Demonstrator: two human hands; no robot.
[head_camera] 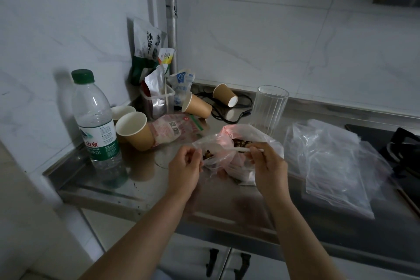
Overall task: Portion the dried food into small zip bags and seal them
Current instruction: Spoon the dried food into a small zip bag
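A stainless steel counter (141, 191) runs under a tiled wall, and the biggest thing on it is the heap of empty clear zip bags (329, 166) lying to the right, beside the right forearm. Left of the work stand a green-capped water bottle (96, 120) and an upright paper cup (134, 130); a ribbed glass tumbler (269, 107) stands behind. Between the hands sits the pinkish supply bag (238, 138) of dark dried food (242, 143), and just in front of it the small zip bag (211, 154), a little food already inside. The left hand (184, 170) pinches that bag's left rim, holding the mouth open toward the right. The right hand (269, 163) grips a white plastic spoon (229, 149) by its handle, the spoon's length lying roughly level, left to right, bowl pointing left into the opening — so the next load, I judge, travels leftward along that axis.
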